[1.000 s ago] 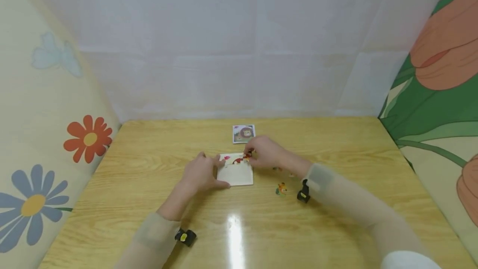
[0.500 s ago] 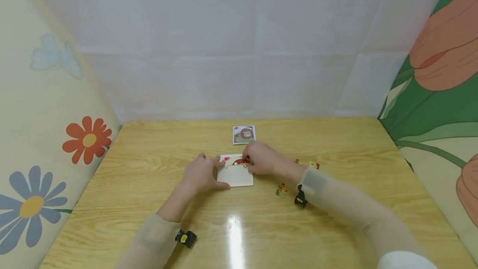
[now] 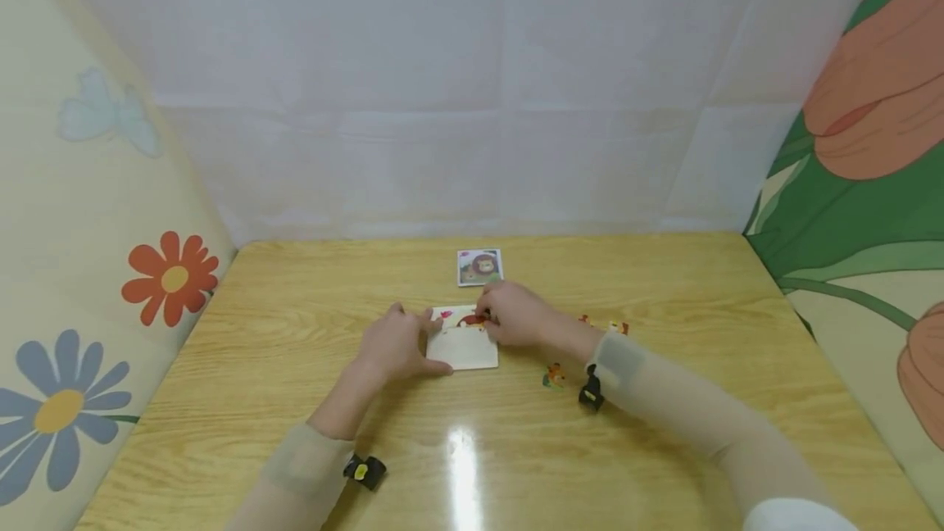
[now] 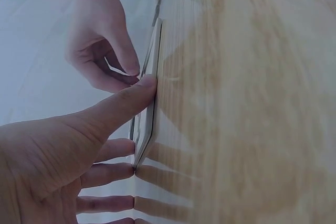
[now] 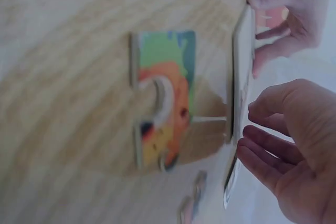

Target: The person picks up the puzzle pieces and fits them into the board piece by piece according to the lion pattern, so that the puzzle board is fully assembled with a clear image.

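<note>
A white puzzle tray [image 3: 462,349] lies on the table, with red-brown puzzle pieces [image 3: 469,321] along its far edge and a bare near part. My left hand [image 3: 394,341] holds the tray at its left side, thumb at the near corner and fingers toward the far edge; in the left wrist view the thumb [image 4: 131,95] presses on the rim. At the tray's far right corner my right hand [image 3: 518,314] has curled fingers and thumb on a red-brown puzzle piece, mostly hidden by the fingertips. An orange and green puzzle piece [image 5: 176,95] lies beside the tray, under the right wrist.
Just beyond the tray lies a square picture card [image 3: 479,267] showing a lion. More loose puzzle pieces [image 3: 618,327] lie past the right forearm. A white cloth [image 3: 472,105] hangs behind the wooden table [image 3: 332,269].
My right hand has shifted slightly down and left, with its piece closer against the others in the tray. Loose pieces beyond the forearm have come into view. The left hand stays put.
</note>
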The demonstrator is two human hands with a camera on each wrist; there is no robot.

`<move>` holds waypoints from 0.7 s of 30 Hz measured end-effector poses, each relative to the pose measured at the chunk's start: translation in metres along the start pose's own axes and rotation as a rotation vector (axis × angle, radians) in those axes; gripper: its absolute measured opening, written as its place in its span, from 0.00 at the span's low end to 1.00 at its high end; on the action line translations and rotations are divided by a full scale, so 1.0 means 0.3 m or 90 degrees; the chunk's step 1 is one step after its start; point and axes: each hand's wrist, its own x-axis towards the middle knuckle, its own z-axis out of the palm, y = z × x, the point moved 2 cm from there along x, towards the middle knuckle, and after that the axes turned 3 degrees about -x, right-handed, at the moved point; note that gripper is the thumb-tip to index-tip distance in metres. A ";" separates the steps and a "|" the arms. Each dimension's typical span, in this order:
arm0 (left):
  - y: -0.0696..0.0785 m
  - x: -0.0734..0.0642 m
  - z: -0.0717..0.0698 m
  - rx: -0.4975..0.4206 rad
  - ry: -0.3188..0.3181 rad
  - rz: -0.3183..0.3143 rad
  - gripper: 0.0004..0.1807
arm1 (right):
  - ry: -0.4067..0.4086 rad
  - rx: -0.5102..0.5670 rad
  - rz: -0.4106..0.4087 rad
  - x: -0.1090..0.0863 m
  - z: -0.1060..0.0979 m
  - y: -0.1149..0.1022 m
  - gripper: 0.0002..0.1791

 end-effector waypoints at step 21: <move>-0.012 -0.002 0.003 -0.004 0.014 0.002 0.45 | 0.031 0.040 0.055 -0.196 -0.132 0.186 0.13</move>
